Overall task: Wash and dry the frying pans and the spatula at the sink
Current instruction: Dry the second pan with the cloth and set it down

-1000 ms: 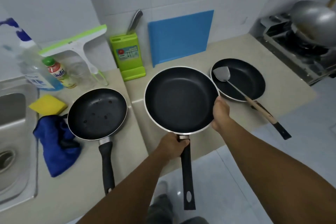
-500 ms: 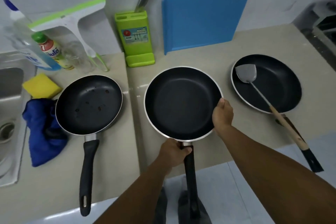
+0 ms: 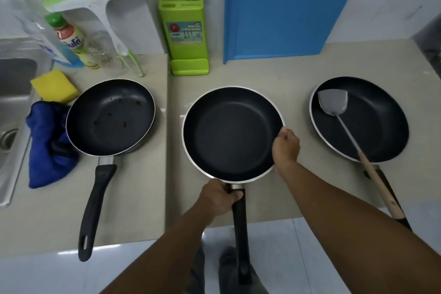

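Note:
Three black frying pans lie on the beige counter. My left hand [image 3: 220, 196] grips the handle of the middle pan [image 3: 231, 133] just below its bowl. My right hand [image 3: 286, 148] pinches that pan's right rim. The left pan [image 3: 109, 117] has dark food specks inside, and its handle points toward me. The right pan [image 3: 372, 122] holds a metal spatula [image 3: 334, 102] with a wooden handle that sticks out over the counter's front edge. The steel sink [image 3: 14, 93] is at the far left.
A yellow sponge [image 3: 55, 86] and a blue cloth [image 3: 47, 145] lie between the sink and the left pan. Soap bottles [image 3: 69, 40], a squeegee [image 3: 102, 5], a green knife block [image 3: 185, 33] and a blue cutting board [image 3: 281, 19] stand along the wall.
The view has swung left and down, so the stove and wok have left the frame. The middle pan, held by both hands, now sits farther left of the right pan.

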